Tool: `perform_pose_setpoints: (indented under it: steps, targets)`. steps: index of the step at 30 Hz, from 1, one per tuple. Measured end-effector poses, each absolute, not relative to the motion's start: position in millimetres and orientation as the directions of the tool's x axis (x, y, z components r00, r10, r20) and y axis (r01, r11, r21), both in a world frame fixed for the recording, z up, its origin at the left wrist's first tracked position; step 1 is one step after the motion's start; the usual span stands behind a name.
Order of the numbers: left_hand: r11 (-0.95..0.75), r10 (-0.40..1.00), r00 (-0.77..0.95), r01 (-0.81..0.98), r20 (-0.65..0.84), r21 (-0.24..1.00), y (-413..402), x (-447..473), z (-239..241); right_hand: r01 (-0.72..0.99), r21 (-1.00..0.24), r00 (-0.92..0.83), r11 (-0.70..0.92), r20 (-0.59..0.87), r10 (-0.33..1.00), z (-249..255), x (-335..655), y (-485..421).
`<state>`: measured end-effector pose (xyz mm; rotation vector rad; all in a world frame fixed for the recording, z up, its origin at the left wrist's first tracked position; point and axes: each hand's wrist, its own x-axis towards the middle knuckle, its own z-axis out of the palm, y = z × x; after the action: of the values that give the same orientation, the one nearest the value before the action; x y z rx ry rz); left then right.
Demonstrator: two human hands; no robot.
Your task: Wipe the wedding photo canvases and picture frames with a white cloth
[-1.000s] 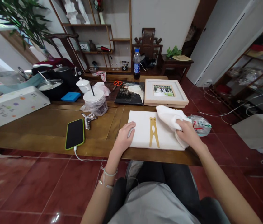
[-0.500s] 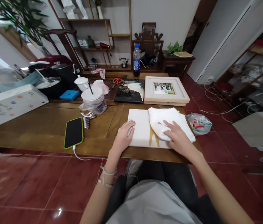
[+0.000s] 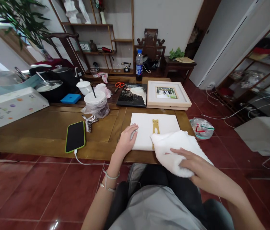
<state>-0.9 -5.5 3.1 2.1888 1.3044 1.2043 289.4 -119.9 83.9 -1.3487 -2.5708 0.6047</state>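
A white rectangular panel (image 3: 142, 134), like the back of a picture frame, lies flat near the table's front right corner. A gold-coloured piece (image 3: 155, 125) resembling a stand runs down its middle, its lower part covered by cloth. My left hand (image 3: 126, 139) holds the panel's left edge, fingers together and curved onto its surface. Bunched under the fingers of my right hand (image 3: 189, 161) is a fluffy white towel (image 3: 168, 147). The towel covers the panel's lower right corner and hangs over the table's front edge above my lap.
Behind the panel lie a light wooden photo frame (image 3: 150, 101) and a dark picture (image 3: 127, 95). A bottle (image 3: 139, 65), red scissors (image 3: 119, 85) and a bagged cup (image 3: 96, 103) stand or lie farther back. At left a phone (image 3: 75, 136) trails a white cable.
My right hand has drawn the towel from the panel's upper right down toward me, past the front edge. More of the gold piece shows. My left hand stays in place.
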Motion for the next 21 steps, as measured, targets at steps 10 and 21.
perform_pose_setpoints:
  steps: [10, 21]
  targets:
    - [-0.510, 0.849, 0.218, 0.572, 0.481, 0.642, -6.0, -0.8, 4.4, 0.733, -0.503, -0.476, 0.458, 0.101, 0.873, 56.2, 285.1, -20.9]
    - [-0.496, 0.857, 0.207, 0.578, 0.471, 0.648, -5.3, -0.1, 4.7, 0.849, -0.170, -0.463, 0.500, 0.212, 0.860, 36.7, 250.7, 11.5]
